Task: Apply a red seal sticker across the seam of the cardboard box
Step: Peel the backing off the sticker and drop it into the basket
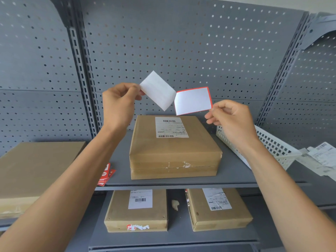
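A flat cardboard box (174, 151) with a white shipping label lies on the grey shelf (234, 171), its front seam facing me. Above it, my right hand (231, 120) pinches the corner of a red seal sticker (193, 100), whose white back with a red rim faces me. My left hand (120, 102) pinches the white backing paper (158, 90), peeled away and still touching the sticker at one edge. Both hands hover above the box, apart from it.
A stack of red stickers (106, 174) lies left of the box, beside a large cardboard box (34, 170). A white perforated basket (269, 144) and loose labels (321, 157) sit at right. Two labelled boxes (138, 210) (218, 208) rest on the lower shelf. Pegboard stands behind.
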Action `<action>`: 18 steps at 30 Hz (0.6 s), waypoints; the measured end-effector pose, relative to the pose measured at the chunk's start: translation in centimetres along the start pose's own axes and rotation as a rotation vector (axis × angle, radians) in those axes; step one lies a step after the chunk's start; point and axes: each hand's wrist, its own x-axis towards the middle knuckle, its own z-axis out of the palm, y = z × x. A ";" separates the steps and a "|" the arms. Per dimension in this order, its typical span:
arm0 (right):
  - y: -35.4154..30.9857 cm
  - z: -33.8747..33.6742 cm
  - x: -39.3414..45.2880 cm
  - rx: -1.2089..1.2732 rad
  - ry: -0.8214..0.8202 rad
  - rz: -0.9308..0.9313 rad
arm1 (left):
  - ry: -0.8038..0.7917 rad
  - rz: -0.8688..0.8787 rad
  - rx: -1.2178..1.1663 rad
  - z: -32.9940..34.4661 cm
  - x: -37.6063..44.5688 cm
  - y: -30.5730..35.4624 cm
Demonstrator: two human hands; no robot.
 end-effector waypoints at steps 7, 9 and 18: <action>0.5 -4.5 0.3 -0.138 0.065 0.032 | 0.023 0.012 0.032 0.3 0.0 0.0; 0.9 -6.3 0.4 -0.241 0.089 0.024 | -0.001 0.025 0.038 0.8 -0.2 -0.1; 3.7 -12.5 -0.1 -0.493 0.171 0.120 | -0.146 0.065 0.064 5.3 -1.9 -0.3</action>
